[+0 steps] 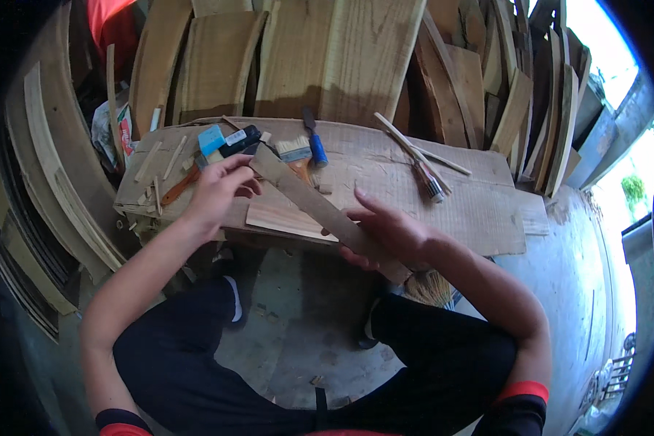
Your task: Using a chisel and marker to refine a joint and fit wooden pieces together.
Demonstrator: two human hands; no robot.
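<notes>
A long flat brown wooden strip (pixel 316 207) slants across the front of the bench. My right hand (pixel 396 231) holds its lower part, fingers beneath and thumb raised apart. At the upper end my left hand (pixel 224 187) has curled fingers at the strip's edge, seemingly pinching it. Below the strip lies a pale wooden board (pixel 280 219). Beyond it rest a flat paintbrush (pixel 293 150) with light bristles and a blue-handled scraper (pixel 315 142). Near my left hand are a black container (pixel 241 140) with a white label and a light blue block (pixel 211 138).
Cardboard (pixel 479 189) covers the low bench, with thin wooden sticks (pixel 407 138) and a second brush (pixel 430 183) at right. Wooden planks (pixel 363 58) lean behind it; curved boards (pixel 58 167) stand at left. A straw broom (pixel 429 289) is by my right knee.
</notes>
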